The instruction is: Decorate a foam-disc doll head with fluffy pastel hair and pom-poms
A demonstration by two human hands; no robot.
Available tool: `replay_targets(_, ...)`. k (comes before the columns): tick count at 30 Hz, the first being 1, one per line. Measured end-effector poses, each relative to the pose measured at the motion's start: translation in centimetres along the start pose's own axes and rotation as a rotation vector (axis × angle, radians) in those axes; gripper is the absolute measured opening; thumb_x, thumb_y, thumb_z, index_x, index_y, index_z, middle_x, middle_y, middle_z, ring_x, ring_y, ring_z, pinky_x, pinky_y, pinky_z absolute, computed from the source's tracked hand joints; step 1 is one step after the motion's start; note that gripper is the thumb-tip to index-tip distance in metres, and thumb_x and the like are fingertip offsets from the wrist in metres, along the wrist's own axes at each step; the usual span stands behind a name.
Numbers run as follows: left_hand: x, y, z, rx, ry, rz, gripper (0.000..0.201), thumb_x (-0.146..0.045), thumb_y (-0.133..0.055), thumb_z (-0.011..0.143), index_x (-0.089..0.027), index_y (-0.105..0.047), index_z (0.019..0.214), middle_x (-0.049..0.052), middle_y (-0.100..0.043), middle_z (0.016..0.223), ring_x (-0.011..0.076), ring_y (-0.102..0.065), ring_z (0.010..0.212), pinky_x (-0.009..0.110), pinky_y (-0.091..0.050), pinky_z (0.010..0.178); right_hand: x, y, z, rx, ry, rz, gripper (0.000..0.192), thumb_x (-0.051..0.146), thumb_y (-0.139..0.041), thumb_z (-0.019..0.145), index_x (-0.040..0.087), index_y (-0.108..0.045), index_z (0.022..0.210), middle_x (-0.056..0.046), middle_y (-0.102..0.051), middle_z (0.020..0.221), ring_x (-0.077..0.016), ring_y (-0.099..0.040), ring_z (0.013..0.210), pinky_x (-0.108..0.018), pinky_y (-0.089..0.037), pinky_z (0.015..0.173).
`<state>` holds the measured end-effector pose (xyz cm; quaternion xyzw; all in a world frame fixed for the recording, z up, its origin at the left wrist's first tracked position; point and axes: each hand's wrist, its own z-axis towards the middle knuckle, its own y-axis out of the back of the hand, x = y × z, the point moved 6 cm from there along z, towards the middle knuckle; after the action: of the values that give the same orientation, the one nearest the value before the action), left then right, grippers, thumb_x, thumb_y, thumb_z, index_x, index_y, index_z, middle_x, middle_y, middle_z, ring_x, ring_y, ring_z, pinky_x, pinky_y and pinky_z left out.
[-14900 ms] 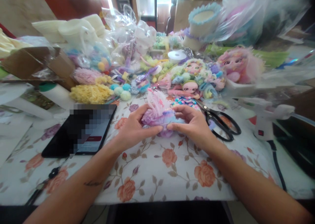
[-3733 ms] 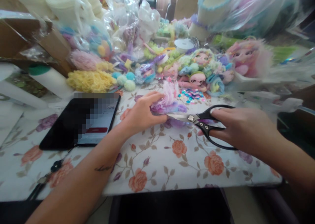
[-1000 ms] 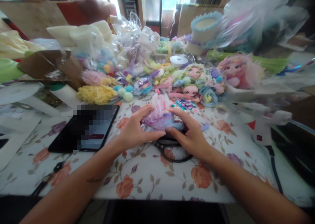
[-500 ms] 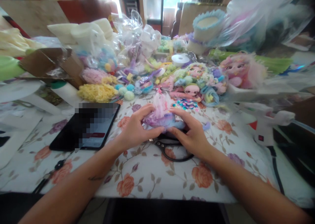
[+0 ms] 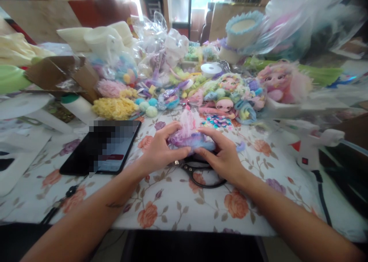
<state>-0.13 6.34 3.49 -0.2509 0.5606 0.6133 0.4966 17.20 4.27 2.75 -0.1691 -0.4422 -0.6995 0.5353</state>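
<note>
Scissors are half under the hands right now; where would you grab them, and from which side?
By the black handle loops, coming from the near table edge. They stick out towards the person below the right hand, while the blades lie hidden under the tulle puff.

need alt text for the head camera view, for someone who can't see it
Two bare hands, left hand and right hand, hold a fluffy pink, purple and blue tuft over a floral tablecloth, with black scissors lying beneath them. A dark tablet lies to the left, and pastel dolls and pompoms crowd the table behind.
</note>
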Motion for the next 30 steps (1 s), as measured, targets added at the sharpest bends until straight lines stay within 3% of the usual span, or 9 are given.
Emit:
replay_targets(9, 0.8, 0.1, 0.0, 0.018, 0.055, -0.007, 0.045, -0.04, -0.08, 0.067, -0.016, -0.065, 0.102, 0.006, -0.066, 0.099, 0.0235, -0.063, 0.091, 0.035, -0.053, 0.081, -0.6, -0.1, -0.1, 0.002, -0.066, 0.053, 0.038, 0.029, -0.073, 0.085, 0.026, -0.063, 0.122, -0.006, -0.07, 0.123, -0.0253, -0.065, 0.117, -0.042, -0.053, 0.101)
replay_targets(12, 1.1, 0.3, -0.1, 0.007, 0.096, -0.028, 0.05, -0.043, -0.081, 0.066, -0.016, -0.065, 0.105, 0.007, -0.066, 0.097, 0.0246, -0.063, 0.091, 0.035, -0.054, 0.078, -0.8, -0.3, -0.1, 0.018, -0.111, 0.095, 0.055, 0.033, -0.078, 0.08, 0.027, -0.057, 0.13, -0.009, -0.065, 0.131, -0.0267, -0.065, 0.117, -0.042, -0.057, 0.095)
replay_targets(16, 0.0, 0.5, -0.2, 0.001, -0.005, -0.059, 0.043, -0.039, -0.079, 0.069, -0.017, -0.065, 0.103, 0.006, -0.066, 0.1, 0.0225, -0.062, 0.09, 0.033, -0.054, 0.077, -0.5, -0.2, 0.4, 0.025, -0.057, -0.022, 0.07, 0.033, -0.083, 0.073, 0.026, -0.051, 0.135, -0.011, -0.061, 0.134, -0.0304, -0.059, 0.124, -0.048, -0.053, 0.1)
replay_targets(21, -1.9, 0.0, -0.6, 0.014, -0.212, -0.002, 0.027, -0.029, -0.077, 0.071, -0.018, -0.065, 0.093, 0.003, -0.063, 0.092, 0.0201, -0.061, 0.087, 0.032, -0.053, 0.079, 0.7, 0.2, 0.8, -0.022, 0.165, -0.174, 0.051, 0.024, -0.074, 0.074, 0.026, -0.056, 0.121, -0.01, -0.065, 0.126, -0.0305, -0.06, 0.118, -0.049, -0.05, 0.101)
replay_targets(24, -2.0, -0.4, -0.8, 0.037, -0.219, 0.01, 0.029, -0.027, -0.076, 0.072, -0.019, -0.065, 0.097, 0.005, -0.065, 0.099, 0.0214, -0.061, 0.091, 0.034, -0.053, 0.082, 1.0, 0.1, 0.5, -0.037, 0.226, -0.216, 0.04, 0.017, -0.067, 0.074, 0.026, -0.059, 0.112, -0.009, -0.067, 0.117, -0.0286, -0.062, 0.109, -0.047, -0.052, 0.094)
replay_targets(30, -2.2, -0.4, -0.8, 0.05, -0.221, -0.005, 0.028, -0.026, -0.076, 0.071, -0.017, -0.065, 0.096, 0.006, -0.065, 0.101, 0.022, -0.061, 0.094, 0.035, -0.052, 0.086, 1.2, 0.2, 0.2, -0.066, 0.26, -0.237, 0.039, 0.015, -0.062, 0.072, 0.026, -0.059, 0.109, -0.007, -0.069, 0.111, -0.0288, -0.064, 0.103, -0.046, -0.053, 0.089)
